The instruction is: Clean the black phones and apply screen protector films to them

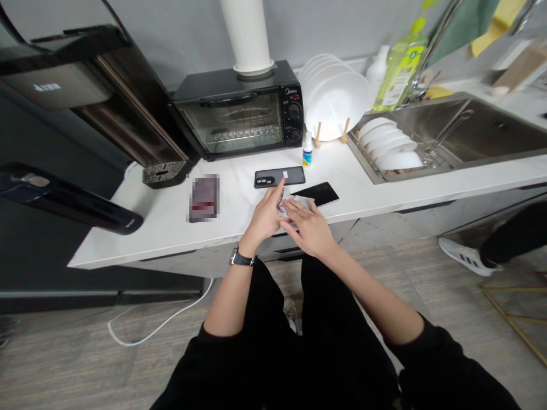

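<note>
A crumpled white cloth or tissue (302, 200) lies between my two hands, near the counter's front edge. My left hand (265, 215) is closed around its left side, with the index finger pointing away from me. My right hand (311, 226) rests its outstretched fingers across the cloth, thumb apart. Just beyond my fingers is a dark phone (273, 177), camera side up, with a small white patch on its back. A second phone (325, 195), with a glossy black face, lies partly hidden behind my right hand. A small spray bottle (307, 150) stands upright behind the phones.
A toaster oven (243, 122) stands at the back, beside racked white plates (337, 105). To the right is a sink (465, 131) with stacked bowls (388, 142). A black drink machine (128, 108) and a pixelated item (204, 193) are on the left. Another person's shoe (465, 256) shows at right.
</note>
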`<state>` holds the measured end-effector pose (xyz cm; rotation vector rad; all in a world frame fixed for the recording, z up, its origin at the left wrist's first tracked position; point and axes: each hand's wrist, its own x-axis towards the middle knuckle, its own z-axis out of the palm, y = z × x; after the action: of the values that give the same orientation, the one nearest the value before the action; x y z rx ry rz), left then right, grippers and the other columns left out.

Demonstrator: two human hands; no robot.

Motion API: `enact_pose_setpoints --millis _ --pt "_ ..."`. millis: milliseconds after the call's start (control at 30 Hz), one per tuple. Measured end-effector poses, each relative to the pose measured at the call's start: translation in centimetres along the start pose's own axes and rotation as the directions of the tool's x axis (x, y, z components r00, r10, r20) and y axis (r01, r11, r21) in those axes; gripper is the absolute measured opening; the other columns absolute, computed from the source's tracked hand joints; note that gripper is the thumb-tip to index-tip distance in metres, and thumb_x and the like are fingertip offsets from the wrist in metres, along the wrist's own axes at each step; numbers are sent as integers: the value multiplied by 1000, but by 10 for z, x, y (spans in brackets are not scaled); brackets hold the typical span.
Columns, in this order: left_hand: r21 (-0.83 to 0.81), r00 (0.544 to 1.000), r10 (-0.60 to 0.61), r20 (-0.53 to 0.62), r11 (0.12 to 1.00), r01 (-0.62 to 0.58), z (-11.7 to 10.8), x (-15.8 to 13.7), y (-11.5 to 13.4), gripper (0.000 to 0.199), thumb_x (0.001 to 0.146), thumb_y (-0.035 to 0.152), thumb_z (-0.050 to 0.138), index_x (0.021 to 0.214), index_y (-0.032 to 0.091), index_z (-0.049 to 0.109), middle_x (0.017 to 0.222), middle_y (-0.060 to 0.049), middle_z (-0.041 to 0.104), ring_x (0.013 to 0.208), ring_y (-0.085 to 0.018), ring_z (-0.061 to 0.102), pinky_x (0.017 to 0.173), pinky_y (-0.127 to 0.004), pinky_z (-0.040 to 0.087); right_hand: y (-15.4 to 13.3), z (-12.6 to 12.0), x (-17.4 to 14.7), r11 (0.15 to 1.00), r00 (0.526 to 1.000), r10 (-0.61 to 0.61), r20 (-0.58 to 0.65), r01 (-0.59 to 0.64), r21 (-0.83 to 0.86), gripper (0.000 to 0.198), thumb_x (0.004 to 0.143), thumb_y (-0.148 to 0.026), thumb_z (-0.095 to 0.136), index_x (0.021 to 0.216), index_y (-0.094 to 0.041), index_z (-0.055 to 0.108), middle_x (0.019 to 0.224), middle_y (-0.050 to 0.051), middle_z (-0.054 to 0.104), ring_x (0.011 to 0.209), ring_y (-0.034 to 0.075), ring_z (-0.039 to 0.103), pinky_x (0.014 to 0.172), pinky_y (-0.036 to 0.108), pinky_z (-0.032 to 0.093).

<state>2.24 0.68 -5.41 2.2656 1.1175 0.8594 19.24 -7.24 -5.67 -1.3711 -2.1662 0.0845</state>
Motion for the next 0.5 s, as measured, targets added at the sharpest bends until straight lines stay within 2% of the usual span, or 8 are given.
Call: enact_pose_setpoints --millis 133,267,367,500 --pt "-26 1000 -21 -3 999 21 1 2 5 112 77 31 92 169 36 28 150 -11 55 130 -29 66 115 -46 51 39 -23 -16 997 998 64 -15 -64 -43 55 113 -47 34 156 -20 55 161 9 55 154 25 48 131 56 28" --pt "-13 1000 -17 -9 1000 17 1 2 9 111 75 37 95 167 37 33 148 -10 57 134 -30 63 118 -47 48 72 -30 -1 958 966 233 -111 -248 -146 58 113 -46 31 152 -15 59 158 15 58 150 32 54 128 60 31" --pt "-5 1000 -19 -10 1000 19 0 2 8 109 77 35 94 167 35 33 150 -10 56 134 -29 63 118 -46 48 64 -17 21 935 948 282 -148 -306 -178 65 113 -49 29 149 -6 60 156 22 59 148 38 54 127 63 31" --pt "-7 1000 22 -1 1000 -22 -1 0 4 97 85 25 82 168 33 32 155 -11 53 136 -28 61 119 -45 48 19 5 32 980 986 158 -53 -163 -110 70 112 -54 28 151 -4 58 157 22 57 151 36 51 129 59 31"
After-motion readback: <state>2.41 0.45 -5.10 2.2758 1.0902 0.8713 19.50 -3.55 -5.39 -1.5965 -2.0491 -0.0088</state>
